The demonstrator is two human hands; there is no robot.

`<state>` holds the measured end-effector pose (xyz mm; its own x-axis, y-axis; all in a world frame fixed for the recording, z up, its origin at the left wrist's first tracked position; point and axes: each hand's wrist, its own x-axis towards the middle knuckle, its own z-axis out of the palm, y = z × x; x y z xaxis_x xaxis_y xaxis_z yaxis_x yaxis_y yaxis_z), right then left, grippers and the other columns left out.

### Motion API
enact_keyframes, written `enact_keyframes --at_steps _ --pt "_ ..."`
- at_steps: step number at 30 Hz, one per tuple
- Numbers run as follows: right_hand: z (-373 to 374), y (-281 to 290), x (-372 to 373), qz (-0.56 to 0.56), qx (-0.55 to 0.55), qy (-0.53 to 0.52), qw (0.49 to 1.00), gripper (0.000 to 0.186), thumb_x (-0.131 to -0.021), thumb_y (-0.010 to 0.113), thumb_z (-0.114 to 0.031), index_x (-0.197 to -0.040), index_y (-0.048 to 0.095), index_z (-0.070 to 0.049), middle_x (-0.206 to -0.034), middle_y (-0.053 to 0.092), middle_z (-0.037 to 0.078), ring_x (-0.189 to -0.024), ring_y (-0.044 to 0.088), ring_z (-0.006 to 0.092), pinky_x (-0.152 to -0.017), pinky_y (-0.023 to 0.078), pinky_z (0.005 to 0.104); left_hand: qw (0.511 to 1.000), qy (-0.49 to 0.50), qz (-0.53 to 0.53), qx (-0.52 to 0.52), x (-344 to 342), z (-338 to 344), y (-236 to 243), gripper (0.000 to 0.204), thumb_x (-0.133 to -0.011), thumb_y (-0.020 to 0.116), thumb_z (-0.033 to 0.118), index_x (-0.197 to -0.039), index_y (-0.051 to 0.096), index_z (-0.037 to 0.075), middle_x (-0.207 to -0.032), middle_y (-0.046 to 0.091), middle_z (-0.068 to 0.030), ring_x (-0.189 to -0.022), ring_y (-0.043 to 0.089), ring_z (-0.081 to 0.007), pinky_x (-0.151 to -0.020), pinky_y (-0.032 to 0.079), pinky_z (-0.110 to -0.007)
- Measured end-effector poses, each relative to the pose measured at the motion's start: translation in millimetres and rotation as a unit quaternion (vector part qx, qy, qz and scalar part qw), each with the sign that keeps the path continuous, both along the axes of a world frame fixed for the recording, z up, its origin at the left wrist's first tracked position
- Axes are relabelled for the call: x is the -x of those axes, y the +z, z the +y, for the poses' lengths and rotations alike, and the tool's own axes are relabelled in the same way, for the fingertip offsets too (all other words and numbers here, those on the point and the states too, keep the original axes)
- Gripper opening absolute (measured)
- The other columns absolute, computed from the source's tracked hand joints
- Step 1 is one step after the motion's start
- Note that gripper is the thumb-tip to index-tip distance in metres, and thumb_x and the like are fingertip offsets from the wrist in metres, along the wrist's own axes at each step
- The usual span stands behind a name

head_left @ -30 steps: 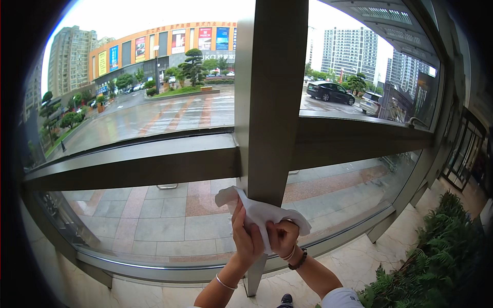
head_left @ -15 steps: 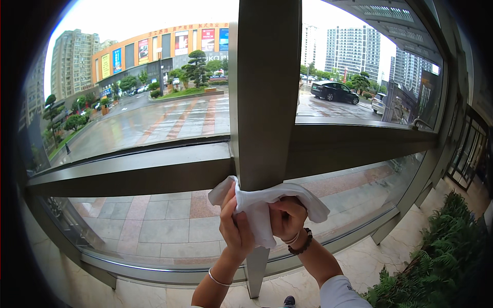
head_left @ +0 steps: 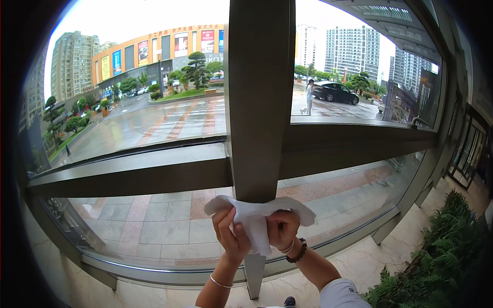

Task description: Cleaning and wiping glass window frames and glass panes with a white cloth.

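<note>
A white cloth [head_left: 252, 226] is wrapped around the front of the dark metal window post [head_left: 257, 113], just under the crossbar [head_left: 349, 151]. My left hand [head_left: 231, 233] is closed on the cloth at the post's left side. At the right side my right hand [head_left: 282, 229] grips it too, fingers curled in. Loose ends of the cloth stick out past both hands. The part of the post behind the cloth is hidden; its lower end shows below my wrists.
Glass panes fill the frame on both sides of the post. Green leafy plants [head_left: 431, 256] stand at the lower right on the pale marble floor [head_left: 154, 295]. Beyond the glass a person [head_left: 309, 97] walks near a dark car [head_left: 336, 92] on wet paving.
Both hands and the cloth have moved down the post, away from the crossbar. My view has shifted slightly. Outside, a walking person has come into sight right of the post.
</note>
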<state>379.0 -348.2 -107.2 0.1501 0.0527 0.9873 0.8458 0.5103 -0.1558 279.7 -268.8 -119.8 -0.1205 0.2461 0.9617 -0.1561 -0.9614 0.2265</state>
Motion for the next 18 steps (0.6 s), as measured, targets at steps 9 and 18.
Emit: enact_keyframes --at_steps 9,18 --pt "-19 -2 16 -0.046 0.008 -0.015 0.999 0.016 -0.081 0.06 0.007 -0.091 0.051 -0.003 -0.063 0.054 0.006 -0.05 0.048 0.0126 -0.047 0.038 0.0253 0.986 -0.128 0.002 0.109 17 -3 -8 0.01 -0.083 0.052 -0.005 -0.092 0.056 -0.001 -0.089 0.06 -0.0153 -0.084 0.058 -0.0274 -0.079 0.047 -0.035" --pt "-7 58 4 -0.132 -0.036 -0.069 0.988 0.022 -0.081 0.06 0.005 -0.1 0.055 -0.005 -0.077 0.061 0.011 -0.06 0.059 0.0224 -0.056 0.049 0.0322 0.996 -0.088 -0.008 0.026 4 30 53 0.007 -0.089 0.052 0.002 -0.094 0.055 0.0 -0.096 0.06 -0.0134 -0.092 0.058 -0.0255 -0.083 0.045 -0.035"
